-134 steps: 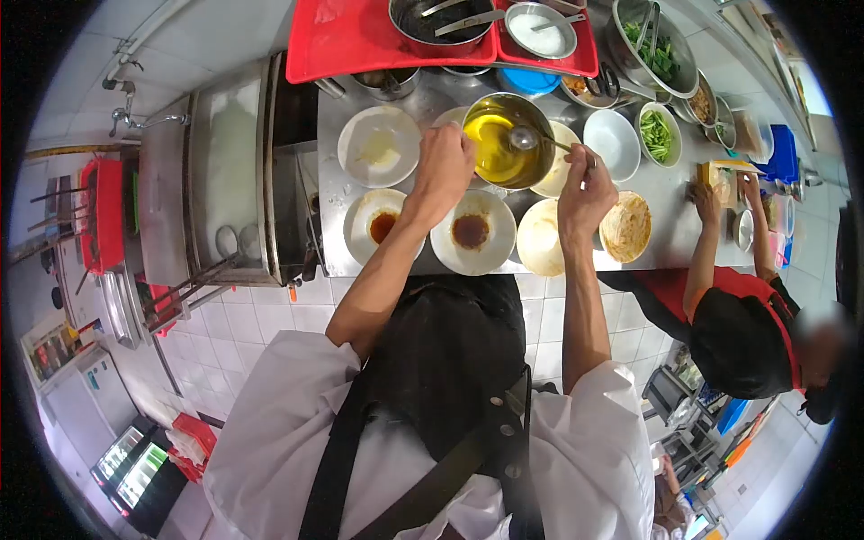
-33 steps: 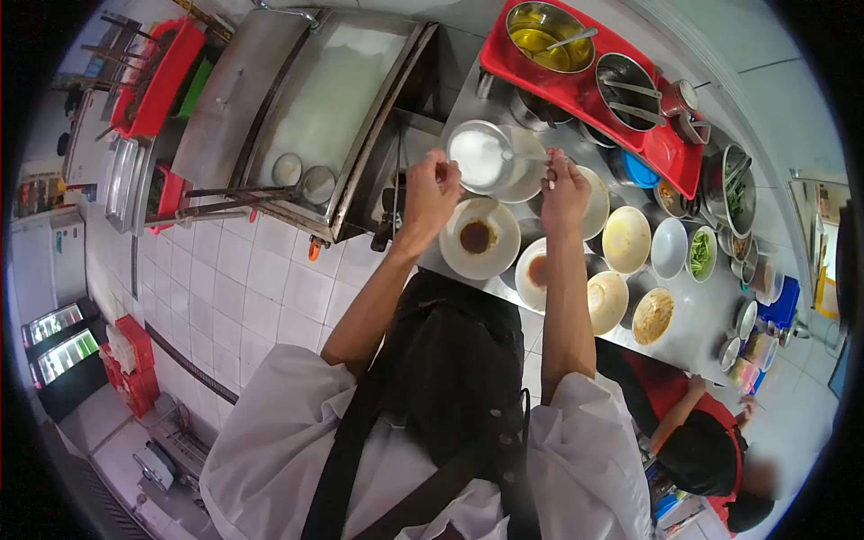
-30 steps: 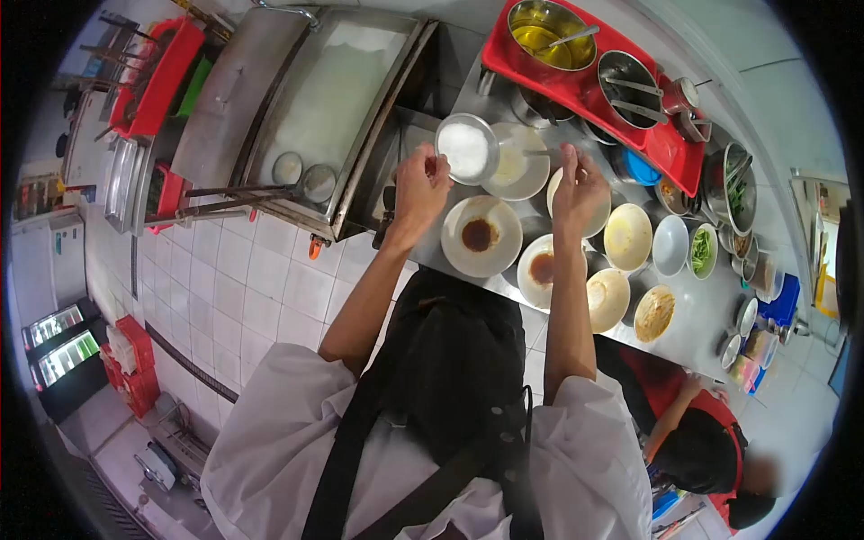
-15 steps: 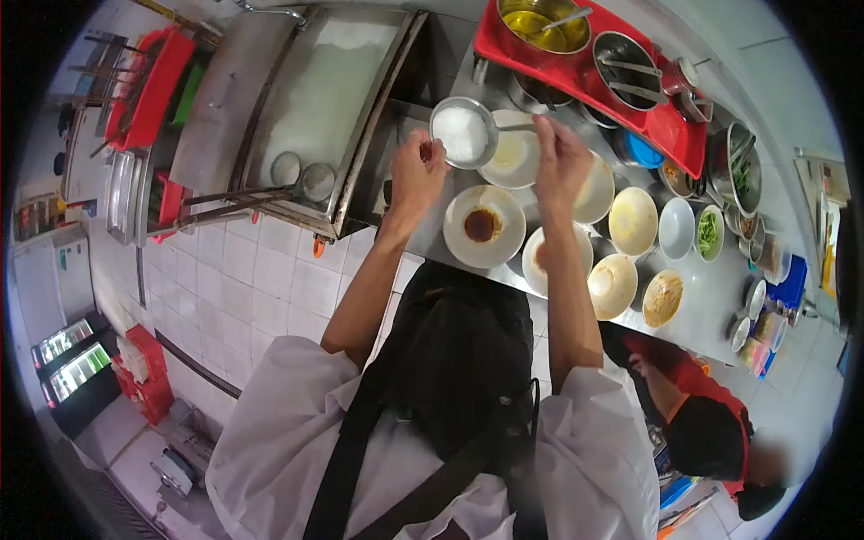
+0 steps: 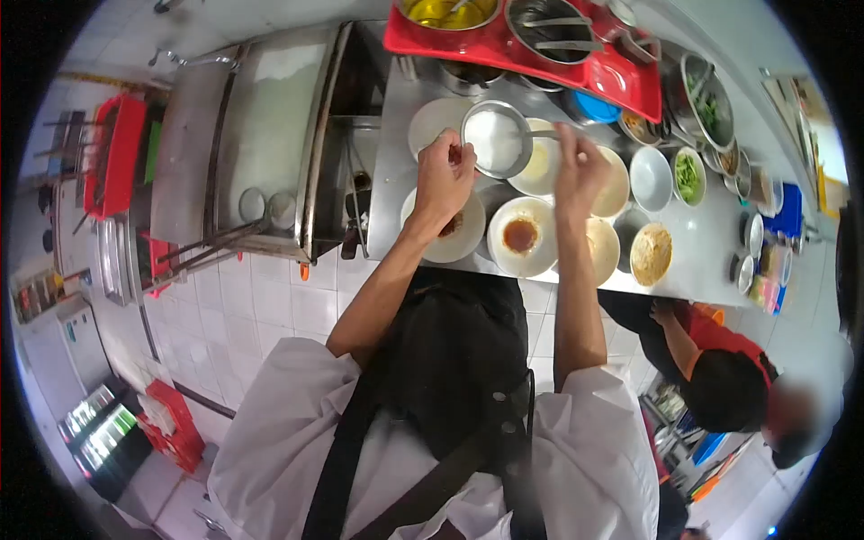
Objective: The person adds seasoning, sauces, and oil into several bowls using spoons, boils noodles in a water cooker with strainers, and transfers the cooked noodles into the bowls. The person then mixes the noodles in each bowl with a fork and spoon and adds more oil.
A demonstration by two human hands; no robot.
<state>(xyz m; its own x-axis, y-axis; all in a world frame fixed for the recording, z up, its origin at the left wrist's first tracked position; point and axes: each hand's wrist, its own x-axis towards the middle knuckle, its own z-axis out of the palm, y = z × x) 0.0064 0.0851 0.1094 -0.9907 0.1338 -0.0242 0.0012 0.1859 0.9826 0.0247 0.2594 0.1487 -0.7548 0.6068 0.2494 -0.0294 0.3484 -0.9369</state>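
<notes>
My right hand is closed round the handle of a small metal saucepan, held level above the bowls. White, powdery-looking stuff lies inside it. At the pan's left rim is my left hand, its fingers pressed together; a dark reddish spot shows between them, but I cannot make out what it is. Beneath that hand stands a pale bowl with brown sauce, partly hidden by the wrist. A second sauce bowl sits to its right. Behind the pan are a pale bowl and one with yellowish liquid.
More bowls stand along the steel counter, one holding chopped greens. A red tray with metal pots is at the back. On the left is a vat of cloudy liquid. A co-worker stands at the right.
The view has shifted along the counter, so the bowls appear further left. Both hands and the saucepan are now above bowls further right along the row.
</notes>
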